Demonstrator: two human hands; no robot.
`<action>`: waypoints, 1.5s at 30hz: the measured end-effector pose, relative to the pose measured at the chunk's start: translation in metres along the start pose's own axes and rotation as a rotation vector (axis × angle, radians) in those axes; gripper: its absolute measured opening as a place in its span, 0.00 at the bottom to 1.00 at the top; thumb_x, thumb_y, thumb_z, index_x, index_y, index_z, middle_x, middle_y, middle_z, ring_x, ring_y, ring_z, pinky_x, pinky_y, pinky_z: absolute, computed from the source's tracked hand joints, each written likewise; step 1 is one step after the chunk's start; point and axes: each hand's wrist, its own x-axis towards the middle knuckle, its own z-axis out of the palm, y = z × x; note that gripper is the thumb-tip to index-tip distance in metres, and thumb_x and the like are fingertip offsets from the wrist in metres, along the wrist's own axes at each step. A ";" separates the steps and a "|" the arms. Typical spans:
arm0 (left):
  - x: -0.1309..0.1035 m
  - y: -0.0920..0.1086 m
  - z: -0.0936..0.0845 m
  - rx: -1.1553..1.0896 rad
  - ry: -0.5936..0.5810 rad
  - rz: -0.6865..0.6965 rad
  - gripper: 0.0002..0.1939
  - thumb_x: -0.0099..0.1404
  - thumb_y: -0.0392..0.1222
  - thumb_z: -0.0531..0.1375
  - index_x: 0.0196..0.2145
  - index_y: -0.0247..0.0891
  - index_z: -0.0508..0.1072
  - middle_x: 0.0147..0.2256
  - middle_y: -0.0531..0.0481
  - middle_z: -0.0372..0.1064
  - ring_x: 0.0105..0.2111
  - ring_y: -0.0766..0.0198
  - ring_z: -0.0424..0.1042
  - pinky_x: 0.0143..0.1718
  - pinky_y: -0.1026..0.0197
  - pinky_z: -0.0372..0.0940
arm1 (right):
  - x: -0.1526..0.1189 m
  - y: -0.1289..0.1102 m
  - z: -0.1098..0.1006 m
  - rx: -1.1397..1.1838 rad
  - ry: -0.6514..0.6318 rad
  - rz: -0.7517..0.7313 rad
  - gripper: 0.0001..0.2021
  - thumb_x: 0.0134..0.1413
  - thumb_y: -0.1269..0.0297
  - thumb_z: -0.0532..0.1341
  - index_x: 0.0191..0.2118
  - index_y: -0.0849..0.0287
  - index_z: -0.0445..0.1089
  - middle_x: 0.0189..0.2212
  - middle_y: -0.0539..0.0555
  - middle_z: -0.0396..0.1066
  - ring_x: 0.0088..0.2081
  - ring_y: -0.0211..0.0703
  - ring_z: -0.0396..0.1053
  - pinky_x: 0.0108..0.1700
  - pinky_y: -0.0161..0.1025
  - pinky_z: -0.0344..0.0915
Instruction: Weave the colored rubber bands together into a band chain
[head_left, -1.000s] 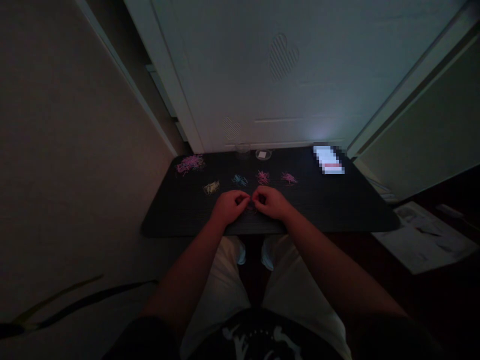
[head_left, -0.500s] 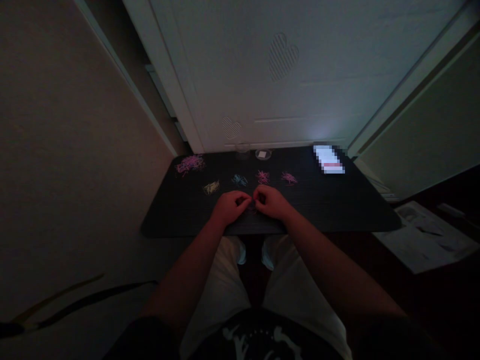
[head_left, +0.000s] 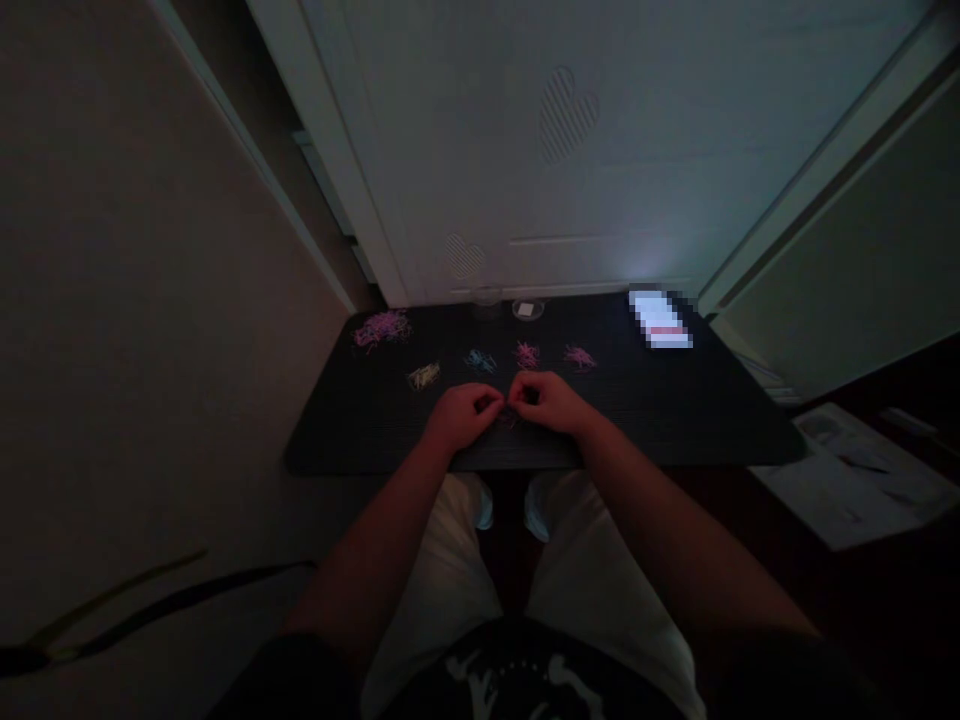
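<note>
One mixed heap of strands (head_left: 382, 328) and one yellow pile (head_left: 424, 376) lie at about ten o'clock from the left hand (head_left: 462, 413), the yellow nearer; one blue pile (head_left: 480, 361) is at one o'clock. One deep-pink pile (head_left: 527, 355) lies at eleven o'clock from the right hand (head_left: 556, 403), one lighter pink pile (head_left: 580, 357) at one. Some loose strands (head_left: 508, 420) lie between the two hands. Each hand is pinched closed; contents cannot be verified.
</note>
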 end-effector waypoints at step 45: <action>0.000 0.000 0.000 -0.066 0.048 -0.054 0.12 0.64 0.45 0.54 0.35 0.39 0.76 0.35 0.51 0.76 0.35 0.63 0.73 0.39 0.62 0.65 | -0.002 0.001 0.006 -0.203 0.226 -0.009 0.06 0.52 0.68 0.53 0.27 0.60 0.65 0.24 0.50 0.65 0.28 0.37 0.61 0.32 0.34 0.56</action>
